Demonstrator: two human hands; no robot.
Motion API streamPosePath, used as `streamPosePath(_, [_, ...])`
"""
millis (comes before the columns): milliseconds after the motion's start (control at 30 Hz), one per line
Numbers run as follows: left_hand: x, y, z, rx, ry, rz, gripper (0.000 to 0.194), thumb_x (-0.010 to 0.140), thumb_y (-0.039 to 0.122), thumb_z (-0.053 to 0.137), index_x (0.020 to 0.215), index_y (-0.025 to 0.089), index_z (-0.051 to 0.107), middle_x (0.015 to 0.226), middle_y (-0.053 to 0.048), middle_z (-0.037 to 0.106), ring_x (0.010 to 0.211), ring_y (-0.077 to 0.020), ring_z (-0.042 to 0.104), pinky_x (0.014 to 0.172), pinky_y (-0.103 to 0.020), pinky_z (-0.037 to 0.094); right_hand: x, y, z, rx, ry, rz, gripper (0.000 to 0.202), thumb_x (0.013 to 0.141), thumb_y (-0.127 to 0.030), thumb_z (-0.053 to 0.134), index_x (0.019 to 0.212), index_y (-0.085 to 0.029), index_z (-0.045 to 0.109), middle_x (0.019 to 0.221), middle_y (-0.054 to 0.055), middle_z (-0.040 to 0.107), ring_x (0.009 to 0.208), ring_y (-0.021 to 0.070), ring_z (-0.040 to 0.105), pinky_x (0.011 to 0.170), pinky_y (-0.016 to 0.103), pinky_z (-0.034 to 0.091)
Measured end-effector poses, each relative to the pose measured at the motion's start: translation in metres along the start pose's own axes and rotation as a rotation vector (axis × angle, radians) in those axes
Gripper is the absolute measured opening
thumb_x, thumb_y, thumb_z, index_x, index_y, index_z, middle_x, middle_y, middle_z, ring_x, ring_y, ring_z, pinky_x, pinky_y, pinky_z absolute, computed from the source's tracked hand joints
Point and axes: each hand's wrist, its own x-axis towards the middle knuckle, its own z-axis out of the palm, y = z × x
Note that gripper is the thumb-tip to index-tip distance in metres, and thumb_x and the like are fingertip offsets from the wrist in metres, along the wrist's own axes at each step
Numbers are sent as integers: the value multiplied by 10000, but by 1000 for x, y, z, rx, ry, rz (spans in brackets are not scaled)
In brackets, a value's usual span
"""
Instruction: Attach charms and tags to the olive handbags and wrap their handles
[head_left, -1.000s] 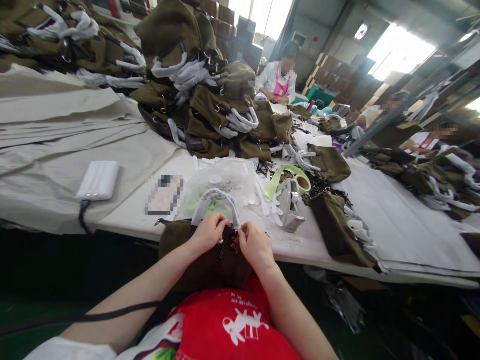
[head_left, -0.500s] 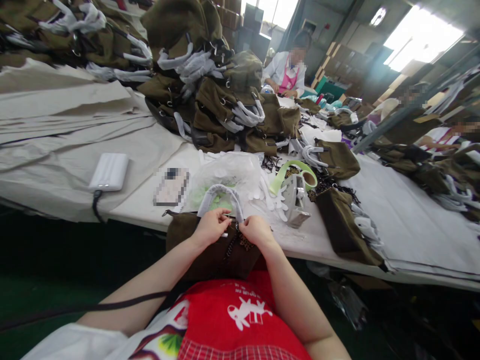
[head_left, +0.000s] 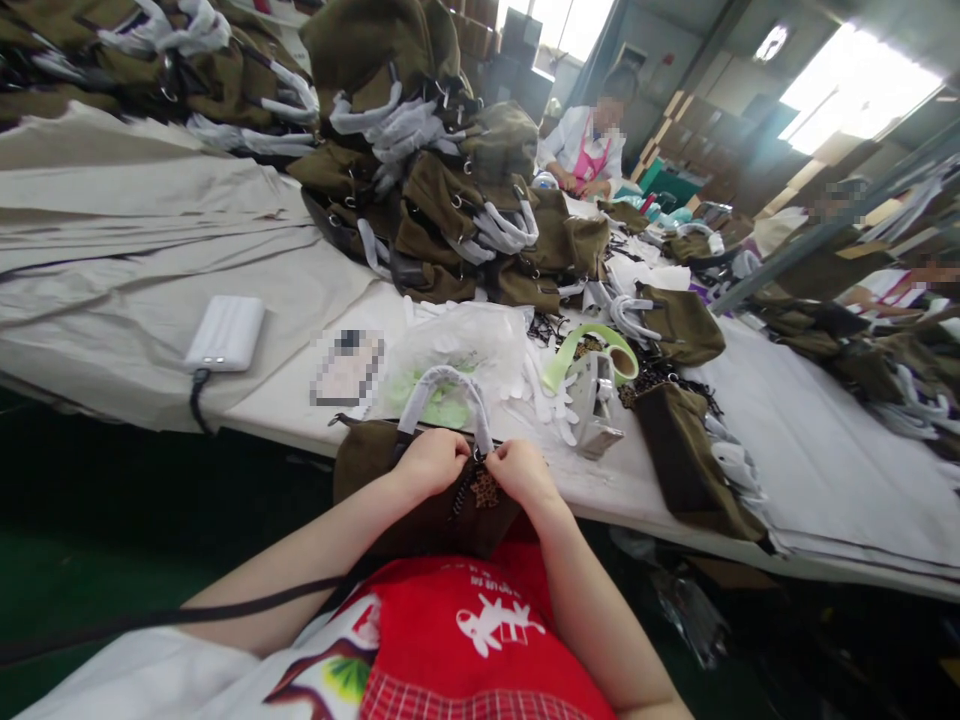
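Observation:
In front of my body a brown handbag (head_left: 367, 465) leans at the table edge. Its handle (head_left: 446, 380), wrapped in whitish padding, arches up. A leopard-patterned charm (head_left: 484, 488) and a dark braided cord (head_left: 460, 497) hang below the handle's right end. My left hand (head_left: 433, 462) is closed in a pinch just left of that end; what its fingertips hold is hidden. On the other side my right hand (head_left: 523, 470) pinches at the metal ring where the handle meets the bag, right by the charm.
Behind the handbag lies a clear plastic bag (head_left: 465, 335) with green pieces. To its right stand a tape dispenser (head_left: 596, 405) and green tape (head_left: 577, 350). A phone (head_left: 349, 368) and white power bank (head_left: 226, 332) lie left. Brown bags (head_left: 495, 150) pile up behind; a co-worker (head_left: 585, 150) sits beyond.
The small white piece that showed at my left fingertips is out of sight. Both hands have shifted slightly down, and the charm shows more fully. The view has moved a little.

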Motion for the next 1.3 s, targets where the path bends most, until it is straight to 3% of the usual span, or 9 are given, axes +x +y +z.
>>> streamPosePath(200, [13,10,3,73,-22,-72,134,671,162,633,665,185,765,724,-136,748,755,-273,689,725,-335,497,3,1,0,-13,-14,3,256,832,-304,552,741,-170,751,750,107,739,684,191,646,575,254,358])
streamPosePath(367, [24,5,2,-58,-91,-47,103,632,157,643,580,186,728,605,-78,703,631,-215,639,647,-292,476,4,2,1,-2,-6,4,243,835,-289,546,787,-167,751,785,112,745,725,212,661,604,269,385])
streamPosePath(567, [21,-9,5,-338,-192,-96,245,712,295,601,792,142,775,635,-42,718,446,-121,504,462,-235,390,5,6,0,6,-15,-17,251,839,-278,519,836,-165,743,849,123,750,766,223,665,613,276,385])
streamPosePath(700, [20,-10,6,-464,-215,-91,332,736,355,584,875,124,778,707,-49,749,496,-127,550,498,-238,425,6,8,-1,8,-8,-32,280,862,-254,476,846,-162,740,863,123,750,774,216,667,620,271,385])
streamPosePath(900, [22,-11,15,-504,-122,-72,295,687,265,597,869,125,781,859,-66,785,807,-217,697,781,-294,506,7,7,1,10,19,-29,325,899,-256,432,852,-152,737,911,149,746,812,229,669,654,283,396])
streamPosePath(1033, [22,-11,20,-463,-66,-72,277,694,284,586,826,144,786,804,-61,784,795,-255,703,747,-320,495,7,7,3,16,35,-28,291,898,-253,458,850,-164,731,902,128,743,810,212,663,664,273,400])
streamPosePath(1200, [25,-14,26,-452,4,-81,256,716,318,605,821,158,775,834,-71,786,812,-257,712,763,-317,495,11,10,1,125,183,-86,253,830,-207,562,1043,-205,699,730,32,701,718,174,631,617,248,374])
streamPosePath(1300, [27,-17,32,-470,44,-103,247,723,299,617,860,148,756,830,-78,784,801,-247,717,741,-306,509,17,11,-1,195,172,-163,191,828,-216,575,944,-214,727,655,6,667,635,155,598,582,247,354])
